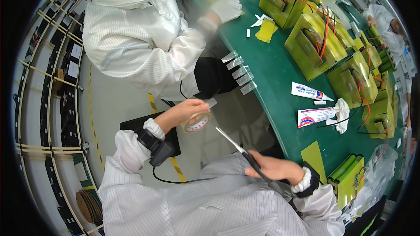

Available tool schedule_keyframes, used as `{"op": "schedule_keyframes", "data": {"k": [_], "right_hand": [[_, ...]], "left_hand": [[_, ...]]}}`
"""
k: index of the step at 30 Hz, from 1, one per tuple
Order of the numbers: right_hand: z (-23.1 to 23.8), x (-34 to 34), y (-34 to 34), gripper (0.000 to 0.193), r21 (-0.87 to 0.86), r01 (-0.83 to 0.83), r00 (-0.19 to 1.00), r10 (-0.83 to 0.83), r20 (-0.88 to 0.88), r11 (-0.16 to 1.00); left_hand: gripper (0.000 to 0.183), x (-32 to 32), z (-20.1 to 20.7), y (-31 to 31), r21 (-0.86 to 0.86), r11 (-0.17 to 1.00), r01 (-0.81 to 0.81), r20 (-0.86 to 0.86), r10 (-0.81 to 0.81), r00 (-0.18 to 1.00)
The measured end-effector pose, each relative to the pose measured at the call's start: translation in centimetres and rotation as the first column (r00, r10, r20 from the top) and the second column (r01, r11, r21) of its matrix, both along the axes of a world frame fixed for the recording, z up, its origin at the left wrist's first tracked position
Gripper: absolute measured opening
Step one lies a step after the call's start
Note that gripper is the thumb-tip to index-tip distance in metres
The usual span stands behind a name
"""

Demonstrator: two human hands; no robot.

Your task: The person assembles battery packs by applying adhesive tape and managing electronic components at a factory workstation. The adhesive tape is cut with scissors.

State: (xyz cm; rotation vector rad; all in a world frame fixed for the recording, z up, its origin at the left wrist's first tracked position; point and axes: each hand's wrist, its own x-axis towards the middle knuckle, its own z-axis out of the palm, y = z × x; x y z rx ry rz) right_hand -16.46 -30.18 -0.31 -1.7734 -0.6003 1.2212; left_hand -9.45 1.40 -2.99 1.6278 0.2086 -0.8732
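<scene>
My left hand [186,110] is closed around a roll of clear tape [197,126], and a short end of tape stands out past the fingertips. In my right hand [276,167] is a pair of scissors [239,147] with dark handles, its pale blades pointing up and left toward the roll. The blades look closed and stay apart from the tape. Both hands are off the table, in front of my body. Several cut strips of clear tape [245,79] hang side by side from the edge of the green table [275,91].
Several yellow-green wrapped battery packs [313,46] with red and black wires stand along the table. Two white tubes [316,116] lie near a crumpled tissue [342,116]. A co-worker in a white striped coat [140,39] sits ahead left, one gloved hand [226,9] over the table. Shelving [52,105] lines the left.
</scene>
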Motion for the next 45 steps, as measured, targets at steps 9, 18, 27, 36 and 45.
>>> {"op": "schedule_keyframes", "data": {"k": [9, 18, 27, 36, 45], "right_hand": [[3.9, -2.6, -6.0, 0.074, 0.133, 0.243, 0.947, -0.206, -0.246, 0.961], [3.6, -4.0, -6.9, 0.075, 0.132, 0.362, 0.891, -0.301, -0.339, 0.923], [4.7, -3.6, -5.9, 0.073, 0.146, 0.368, 0.910, -0.324, -0.260, 0.918], [3.9, 0.5, -2.2, 0.057, -0.115, 0.353, 0.931, -0.361, -0.057, 0.929], [3.3, 3.0, 0.6, 0.062, -0.144, 0.360, 0.931, -0.366, -0.014, 0.922]], "left_hand": [[0.039, 3.6, 2.7, -9.1, -0.151, 0.986, 0.064, 0.103, -0.049, 0.993], [0.060, 4.8, 0.8, -10.4, 0.018, 0.992, 0.121, 0.096, -0.122, 0.988], [0.087, 2.6, 0.9, -8.4, 0.328, 0.881, 0.342, -0.116, -0.322, 0.940], [0.038, 2.1, 0.6, -6.8, -0.110, 0.967, 0.232, 0.040, -0.228, 0.973], [0.034, 1.8, 2.0, -6.0, -0.067, 0.964, 0.259, -0.008, -0.260, 0.966]]}}
